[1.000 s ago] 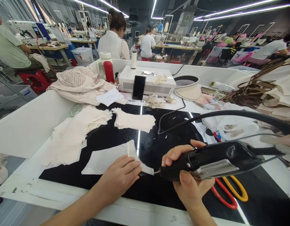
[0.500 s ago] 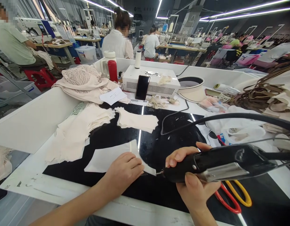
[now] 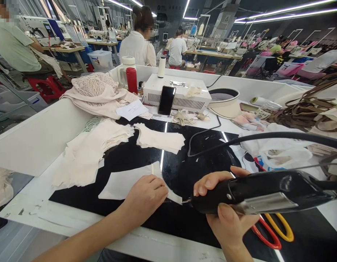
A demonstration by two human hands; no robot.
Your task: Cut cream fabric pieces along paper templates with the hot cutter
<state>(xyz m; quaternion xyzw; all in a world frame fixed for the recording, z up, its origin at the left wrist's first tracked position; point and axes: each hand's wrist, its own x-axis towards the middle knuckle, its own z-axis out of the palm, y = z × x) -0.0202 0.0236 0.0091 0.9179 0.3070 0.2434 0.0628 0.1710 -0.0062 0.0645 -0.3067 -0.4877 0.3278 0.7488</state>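
My right hand (image 3: 225, 214) is wrapped around a thick black corded hand tool (image 3: 255, 193) with a thin metal tip. The tip meets the narrow end of a pale fabric piece (image 3: 121, 183) lying on the black mat (image 3: 168, 225). Curled fingers of my left hand (image 3: 148, 194) press that piece down, close to its narrow end; the fingertips are partly hidden. A narrow strip crosses the fabric above this hand. Scissors (image 3: 269, 240) with red and yellow handles lie partly under the tool and my right hand.
Stacked cream fabric pieces (image 3: 86, 156) lie at the left, and a smaller stack (image 3: 160, 138) farther back. Behind are a white vented box (image 3: 176, 94), a phone (image 3: 167, 100) and a red bottle (image 3: 131, 80). The tool's black cable (image 3: 280, 135) arches over the right side.
Almost nothing differs. The view has shifted slightly, and the tool with my right hand sits a touch lower and farther right. The tip stays at the fabric's end.
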